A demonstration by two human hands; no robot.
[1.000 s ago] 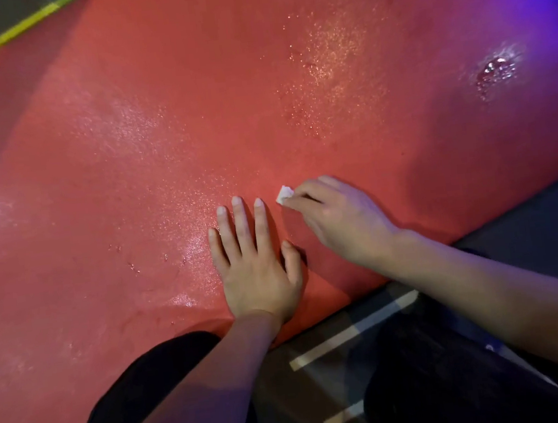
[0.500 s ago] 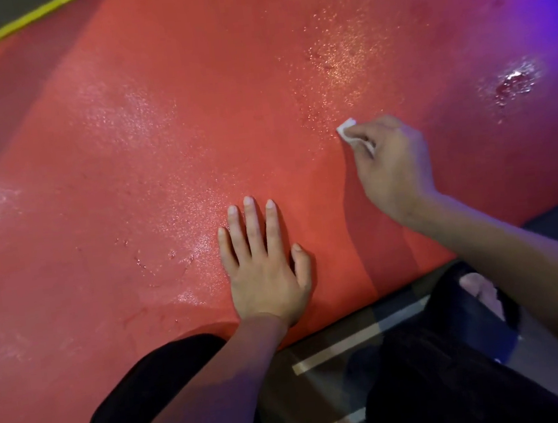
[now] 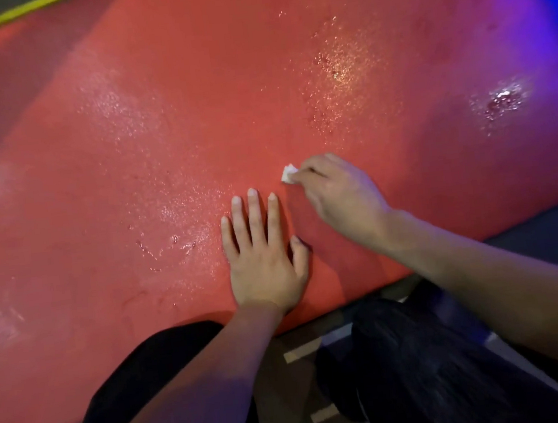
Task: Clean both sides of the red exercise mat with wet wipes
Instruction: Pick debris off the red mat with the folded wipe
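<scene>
Head view: red mat [image 3: 192, 117] lengthwise lower-left to upper-right; left hand [image 3: 262, 261] flat, right hand [image 3: 341, 198] pinching wipe [image 3: 288, 174].

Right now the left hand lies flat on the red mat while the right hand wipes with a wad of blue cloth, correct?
Not quite. The head view shows the wipe pinched in the right hand is white, not blue. The rest holds: the left hand lies flat, fingers straight, on the red mat.

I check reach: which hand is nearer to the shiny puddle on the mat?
Right. The right hand lies below-left of the puddle; the left hand rests farther left.
</scene>
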